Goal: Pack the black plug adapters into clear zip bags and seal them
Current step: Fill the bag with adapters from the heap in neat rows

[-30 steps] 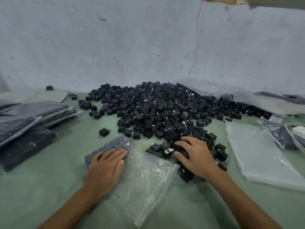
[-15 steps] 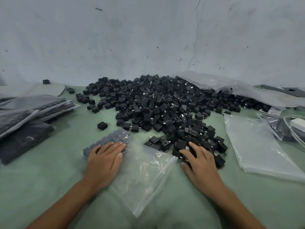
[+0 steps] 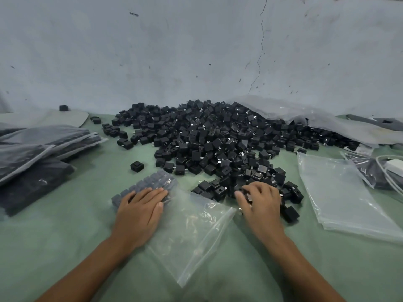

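Note:
A big heap of black plug adapters covers the middle of the green table. A clear zip bag lies in front of me, its far end filled with rows of adapters. My left hand lies flat on the bag, fingers straight, pressing the packed rows. At the heap's near edge my right hand has its fingers curled round a few loose adapters.
Filled bags are stacked at the left. Empty clear bags lie at the right, beside a white cable and charger. A large plastic sheet lies behind the heap. A single adapter sits apart.
My right hand slid forward from the table's near side into the heap's edge and curled over adapters. The left hand stayed on the bag. The camera tilted slightly.

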Tool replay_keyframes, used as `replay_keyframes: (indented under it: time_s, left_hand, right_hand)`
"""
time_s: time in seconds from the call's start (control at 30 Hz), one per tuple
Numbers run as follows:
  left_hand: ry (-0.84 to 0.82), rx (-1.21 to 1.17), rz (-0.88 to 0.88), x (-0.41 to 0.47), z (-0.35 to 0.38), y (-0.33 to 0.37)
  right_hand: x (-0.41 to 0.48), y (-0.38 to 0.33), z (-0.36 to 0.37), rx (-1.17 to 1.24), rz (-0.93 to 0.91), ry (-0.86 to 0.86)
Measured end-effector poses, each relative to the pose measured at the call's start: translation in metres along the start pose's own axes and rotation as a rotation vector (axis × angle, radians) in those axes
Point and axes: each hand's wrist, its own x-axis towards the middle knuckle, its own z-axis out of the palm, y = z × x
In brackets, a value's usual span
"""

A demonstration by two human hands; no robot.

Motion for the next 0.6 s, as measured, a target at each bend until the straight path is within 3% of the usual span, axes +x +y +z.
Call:
replay_keyframes:
  time_s: [0.1, 0.17, 0.27, 0.37, 0.5, 0.6]
  left_hand:
    - [0.004, -0.003, 0.0, 0.001, 0.001, -0.002]
    - [-0.002, -0.001, 0.0, 0.001, 0.002, -0.004]
    - [-0.005, 0.003, -0.002, 0.001, 0.004, -0.005]
    - [0.014, 0.005, -0.006, 0.002, 0.005, -0.004]
    - [-0.031, -0.002, -0.031, 0.002, 0.003, -0.003]
    - [-0.084, -0.012, -0.053, 0.004, 0.004, -0.004]
  right_hand:
    - [0.005, -0.014, -0.026, 0.582, 0.314, -0.128]
    - [-0.003, -0.02, -0.044, 0.813, 0.419, -0.13]
    - [-0.033, -0.02, -0.063, 0.938, 0.435, -0.181]
    - [-0.068, -0.028, -0.068, 1.0, 0.476, -0.406]
    - [-0.079, -0.059, -0.046, 0.973, 0.498, -0.598]
    - [-0.067, -0.085, -0.019, 1.12, 0.56, -0.657]
